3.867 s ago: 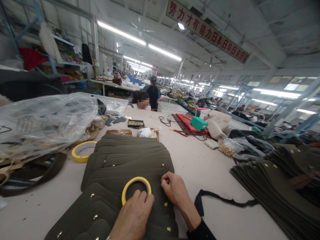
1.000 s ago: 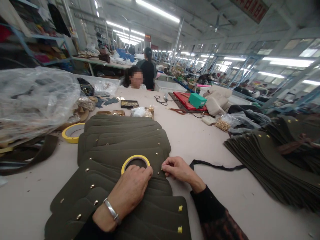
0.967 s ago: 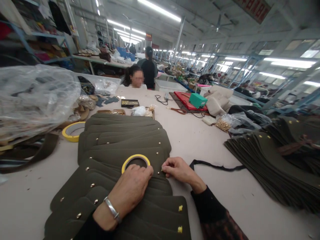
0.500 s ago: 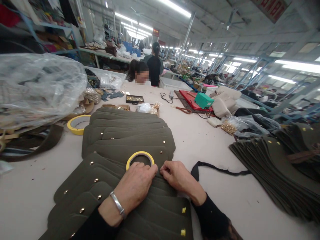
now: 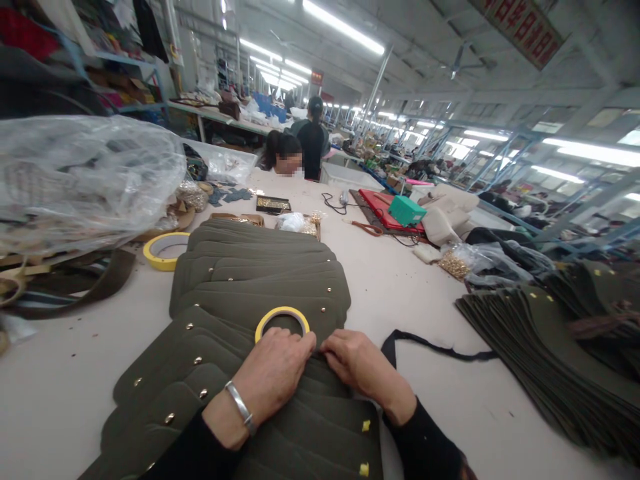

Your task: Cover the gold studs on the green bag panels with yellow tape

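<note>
Overlapping dark olive pieces [image 5: 260,267] with shiny metal studs and a few yellow marks lie spread over the pale table. My left hand [image 5: 283,363] is closed round the near side of a yellow tape roll [image 5: 259,327], which rests over the pieces. Just to its right, my right hand [image 5: 357,363] is closed over the olive pieces, its fingertips pinched near my left thumb. Whatever the right fingertips hold is too small or hidden to make out.
A second yellow tape roll [image 5: 165,252] lies left of the pieces, near a big clear plastic bag [image 5: 90,180]. A black strip [image 5: 440,347] and stacked olive pieces [image 5: 540,347] lie right. Farther back are a green box [image 5: 407,211] and two people.
The view has shifted slightly, so the table things appear a little lower. My right fingers have straightened a little; my left hand keeps its place at the tape roll.
</note>
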